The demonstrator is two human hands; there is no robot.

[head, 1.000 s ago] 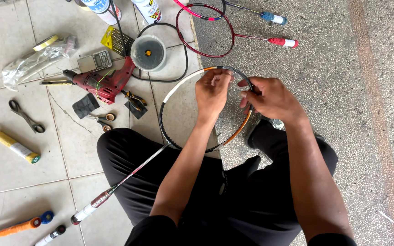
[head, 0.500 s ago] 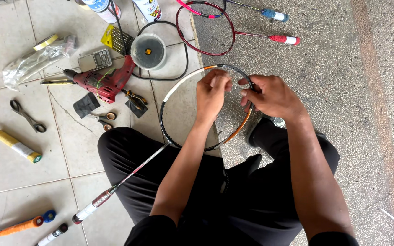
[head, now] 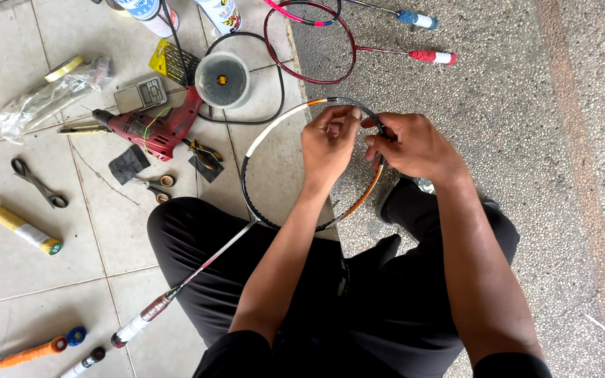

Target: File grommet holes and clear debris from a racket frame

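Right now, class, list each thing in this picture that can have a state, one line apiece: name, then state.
Left hand: pinching the racket frame's top.
Right hand: gripping the frame's top right.
Racket frame: unstrung, held over the lap.
Red racket: unstrung, lying on the floor.
Drill: lying on its side.
Tub: lidded, upright.
Scissors: slightly open.

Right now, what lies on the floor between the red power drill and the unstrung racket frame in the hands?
In the head view, pliers and a dark patch lie between red drill and racket frame.
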